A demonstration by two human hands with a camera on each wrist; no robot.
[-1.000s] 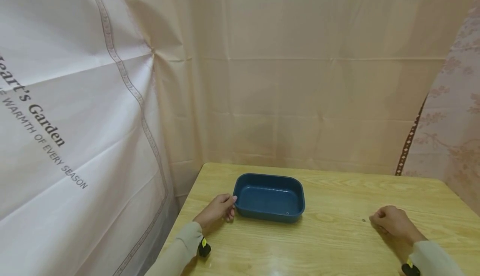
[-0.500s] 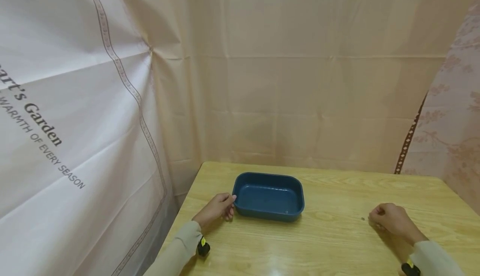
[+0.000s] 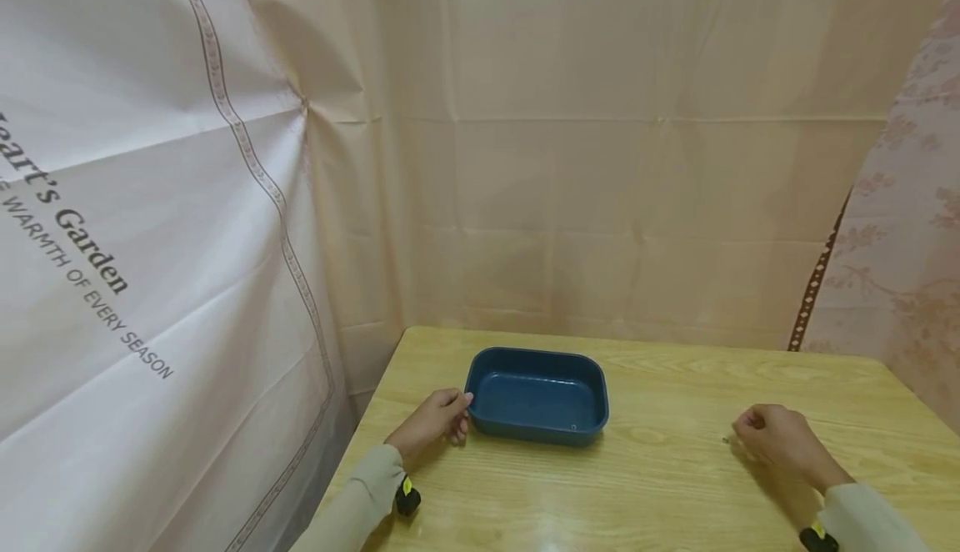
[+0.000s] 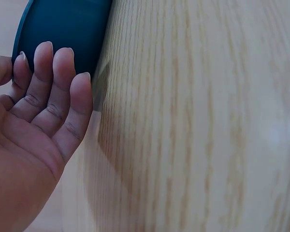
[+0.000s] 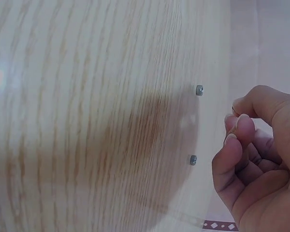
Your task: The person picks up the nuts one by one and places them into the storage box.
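At the left of the table, my left hand (image 3: 433, 420) pinches the rim of a dark blue rectangular plastic box (image 3: 525, 431) between thumb and index finger. The other fingers (image 4: 81, 92) lie loosely bent against its outer wall. A tiny ring-shaped piece (image 3: 574, 427) lies inside the box. Far to the right, my right hand (image 3: 776, 439) hovers low over the table, fingers curled and thumb tip close to the index finger; nothing shows between them. Two small metal nuts (image 5: 199, 90) lie apart on the table beside it in the right wrist view.
The light wood-grain table (image 3: 660, 494) bears both hands' work. A beige cloth (image 3: 637, 160) hangs behind it, a white printed cloth (image 3: 150, 243) on the left, a floral cloth (image 3: 900, 243) on the right.
My right hand has shifted slightly left, closer to the nut beside its fingertips. The left hand and the box stay where they were.
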